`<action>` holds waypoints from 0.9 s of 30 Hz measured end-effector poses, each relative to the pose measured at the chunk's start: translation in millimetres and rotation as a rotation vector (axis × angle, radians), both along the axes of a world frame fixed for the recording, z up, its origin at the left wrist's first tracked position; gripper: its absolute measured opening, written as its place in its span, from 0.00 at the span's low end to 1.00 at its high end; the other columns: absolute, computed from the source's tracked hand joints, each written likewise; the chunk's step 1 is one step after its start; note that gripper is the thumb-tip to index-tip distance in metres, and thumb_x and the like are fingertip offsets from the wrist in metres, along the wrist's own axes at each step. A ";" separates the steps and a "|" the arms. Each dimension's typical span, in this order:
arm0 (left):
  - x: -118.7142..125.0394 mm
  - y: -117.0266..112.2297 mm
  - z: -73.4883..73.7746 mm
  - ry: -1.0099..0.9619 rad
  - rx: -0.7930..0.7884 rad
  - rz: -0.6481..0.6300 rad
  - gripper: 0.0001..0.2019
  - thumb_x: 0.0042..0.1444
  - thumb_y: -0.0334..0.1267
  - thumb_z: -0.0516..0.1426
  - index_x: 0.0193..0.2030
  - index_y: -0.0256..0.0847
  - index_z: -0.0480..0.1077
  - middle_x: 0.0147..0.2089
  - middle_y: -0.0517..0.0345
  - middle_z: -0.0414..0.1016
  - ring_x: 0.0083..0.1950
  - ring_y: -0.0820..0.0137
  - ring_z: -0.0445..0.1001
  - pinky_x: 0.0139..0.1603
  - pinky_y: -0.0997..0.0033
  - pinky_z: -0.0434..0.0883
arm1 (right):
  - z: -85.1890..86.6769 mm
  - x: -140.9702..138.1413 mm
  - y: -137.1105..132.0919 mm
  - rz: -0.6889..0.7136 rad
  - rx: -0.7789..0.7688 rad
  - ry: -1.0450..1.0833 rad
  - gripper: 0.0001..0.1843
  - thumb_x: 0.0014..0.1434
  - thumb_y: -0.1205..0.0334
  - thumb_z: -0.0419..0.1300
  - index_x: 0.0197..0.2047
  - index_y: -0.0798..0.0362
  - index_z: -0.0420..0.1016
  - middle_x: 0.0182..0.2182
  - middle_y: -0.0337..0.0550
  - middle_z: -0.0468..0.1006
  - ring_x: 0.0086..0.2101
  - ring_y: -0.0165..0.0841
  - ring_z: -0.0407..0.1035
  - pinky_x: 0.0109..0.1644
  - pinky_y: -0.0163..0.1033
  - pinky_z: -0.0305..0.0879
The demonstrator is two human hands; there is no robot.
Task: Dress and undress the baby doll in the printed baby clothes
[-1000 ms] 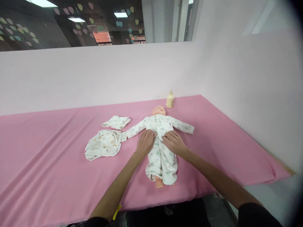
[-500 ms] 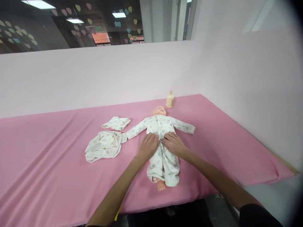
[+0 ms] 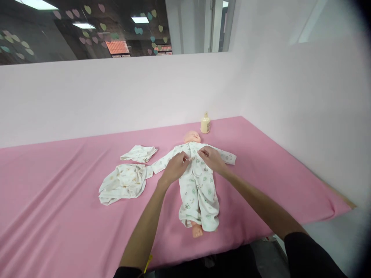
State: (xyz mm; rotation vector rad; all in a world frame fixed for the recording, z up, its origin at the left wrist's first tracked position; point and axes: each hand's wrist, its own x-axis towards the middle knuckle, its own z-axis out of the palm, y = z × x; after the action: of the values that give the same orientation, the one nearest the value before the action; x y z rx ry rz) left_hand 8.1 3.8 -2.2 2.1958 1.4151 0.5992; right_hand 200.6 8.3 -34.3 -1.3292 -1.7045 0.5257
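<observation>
A baby doll [image 3: 192, 136] lies on its back, head toward the wall, in a white printed long-sleeved top [image 3: 166, 160] and matching trousers [image 3: 209, 206]. One bare foot [image 3: 197, 231] pokes out at the bottom. My left hand [image 3: 176, 166] is over the left of the doll's chest, thumb and fingers pinched at the top's front. Opposite it, my right hand [image 3: 212, 159] pinches at the other side of the front, slightly higher. The bits of cloth between my fingertips are too small to make out clearly.
A pink sheet [image 3: 66, 216] covers the padded table. Left of the doll lie a folded white cloth [image 3: 139, 153] and a crumpled white printed garment [image 3: 124, 183]. A cream pump bottle [image 3: 205, 124] stands beyond the head, near the white wall [image 3: 116, 96].
Both hands have moved up from the doll's waist to its chest, uncovering the trousers' waist and the top's lower edge. The view has shifted slightly.
</observation>
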 end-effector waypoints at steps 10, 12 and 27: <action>-35.1 -137.1 -82.2 0.422 0.491 -0.299 0.10 0.64 0.29 0.46 0.46 0.40 0.66 0.43 0.54 0.73 0.44 0.64 0.73 0.41 0.65 0.69 | -44.8 -23.0 -31.0 0.103 0.094 -0.162 0.07 0.66 0.64 0.52 0.39 0.52 0.71 0.41 0.43 0.72 0.44 0.34 0.65 0.54 0.42 0.59; -41.8 -153.1 -101.4 0.398 0.507 -0.172 0.15 0.61 0.26 0.48 0.53 0.38 0.64 0.47 0.51 0.74 0.46 0.64 0.73 0.43 0.65 0.71 | -47.5 -23.5 -38.3 0.129 0.120 -0.184 0.06 0.67 0.63 0.52 0.40 0.51 0.70 0.41 0.43 0.71 0.45 0.34 0.65 0.55 0.43 0.58; -36.6 -177.9 -137.2 0.402 0.742 0.096 0.29 0.61 0.27 0.49 0.70 0.33 0.52 0.52 0.45 0.75 0.51 0.60 0.73 0.55 0.61 0.67 | -61.4 -27.8 -43.3 0.119 0.131 -0.161 0.06 0.65 0.65 0.53 0.39 0.51 0.71 0.42 0.42 0.72 0.45 0.34 0.66 0.55 0.45 0.58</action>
State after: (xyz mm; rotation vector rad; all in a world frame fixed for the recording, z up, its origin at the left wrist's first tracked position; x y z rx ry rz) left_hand -28.5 -174.1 -139.4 2.9680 1.6922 0.8564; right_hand 172.8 -35.0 -95.7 -1.2081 -1.9251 0.3757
